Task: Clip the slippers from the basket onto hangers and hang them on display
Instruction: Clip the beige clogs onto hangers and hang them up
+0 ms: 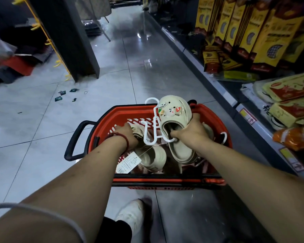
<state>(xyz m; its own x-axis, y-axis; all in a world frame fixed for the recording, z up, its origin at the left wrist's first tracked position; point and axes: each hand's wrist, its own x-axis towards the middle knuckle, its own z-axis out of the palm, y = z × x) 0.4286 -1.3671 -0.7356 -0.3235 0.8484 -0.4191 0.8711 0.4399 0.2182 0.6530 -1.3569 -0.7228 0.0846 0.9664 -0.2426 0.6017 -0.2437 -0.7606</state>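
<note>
Right now I am holding one cream slipper [174, 113] in my right hand [191, 132], lifted just above the far right part of the red basket [102, 127]. That grip is closing around the slipper's heel opening, thumb inside, and it is also pinching the white hanger [152, 130] at its lower right clip. The slipper's long axis is running away from me, toe pointing to the far rim of the basket, with the little charms facing up.

My left hand [128, 135] is reaching down into the left half of the basket, fingers curling around a second slipper [139, 132]; I cannot tell whether that grip is fully closing on it yet. The hanger's free left clip is hanging between my two hands, just beside the left one, so I judge the left hand is the nearer one to bring that second slipper up and across to the right.

More slippers [153, 158] are lying loose near the basket's near rim, with a paper tag [128, 163] trailing from one.
</note>
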